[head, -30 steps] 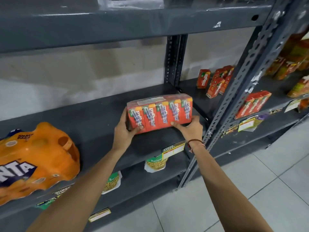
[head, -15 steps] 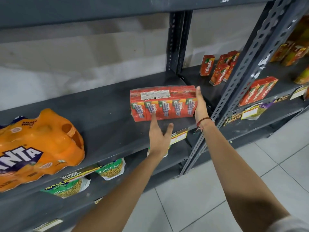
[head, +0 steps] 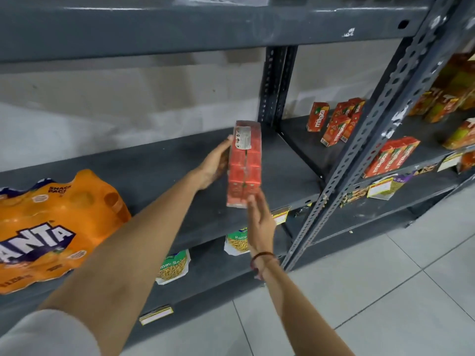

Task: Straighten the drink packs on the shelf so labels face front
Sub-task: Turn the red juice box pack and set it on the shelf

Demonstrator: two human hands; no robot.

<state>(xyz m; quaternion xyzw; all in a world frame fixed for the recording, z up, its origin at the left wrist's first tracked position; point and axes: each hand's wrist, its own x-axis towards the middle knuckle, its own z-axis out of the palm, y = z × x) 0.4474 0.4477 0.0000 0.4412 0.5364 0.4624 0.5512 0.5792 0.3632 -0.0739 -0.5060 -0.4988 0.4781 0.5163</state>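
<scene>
A red shrink-wrapped pack of juice cartons [head: 244, 164] lies on the grey shelf [head: 159, 163], turned end-on so its long side runs front to back; a white sticker shows on top at its far end. My left hand [head: 214, 163] presses flat against the pack's left side. My right hand [head: 259, 219] touches the pack's near end with straight fingers. An orange Fanta multipack [head: 51, 227] lies at the shelf's left.
A perforated grey upright [head: 359, 140] splits this bay from the right bay, where loose Maaza cartons [head: 334, 124] and another red pack [head: 390, 156] stand. Snack bags [head: 172, 265] sit on the lower shelf. Another shelf [head: 205, 24] hangs overhead. Tiled floor lies below.
The red pack has swung from lying across the shelf to pointing front to back. My left hand moved from its front to its left side; my right hand came to its near end.
</scene>
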